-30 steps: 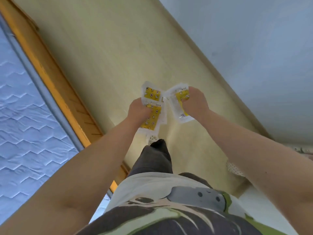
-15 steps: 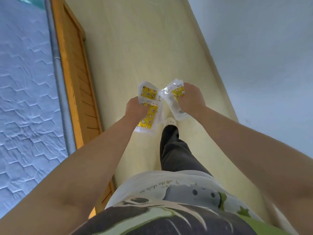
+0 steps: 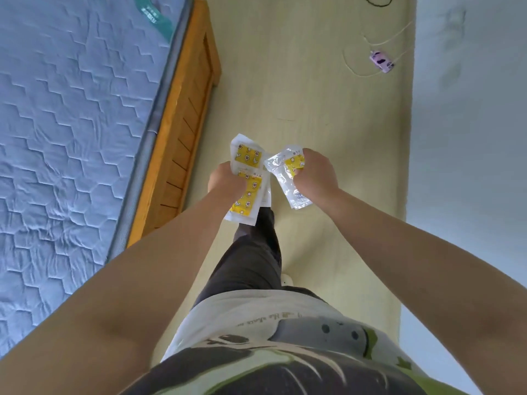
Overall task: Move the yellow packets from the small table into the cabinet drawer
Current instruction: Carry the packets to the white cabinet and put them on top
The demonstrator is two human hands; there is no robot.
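Observation:
My left hand (image 3: 225, 181) is closed around a bunch of yellow packets (image 3: 247, 178) in clear wrappers with star prints; they fan out above and below the fist. My right hand (image 3: 315, 173) grips another yellow packet (image 3: 289, 173), mostly clear plastic with a yellow patch showing near the fingers. Both hands are held out in front of me over the pale floor, close together, the packets nearly touching. The small table and the cabinet drawer are not in view.
A bed with a blue quilted mattress (image 3: 71, 124) and orange wooden frame (image 3: 182, 115) runs along the left. A white wall (image 3: 470, 138) borders the right. A purple device (image 3: 382, 61) with white cables lies on the floor ahead. My leg (image 3: 256, 252) steps forward.
The view has swung round while I walk: the bed frame now runs alongside on the left and the floor ahead with the purple device has appeared. Both hands keep their grip on the packets.

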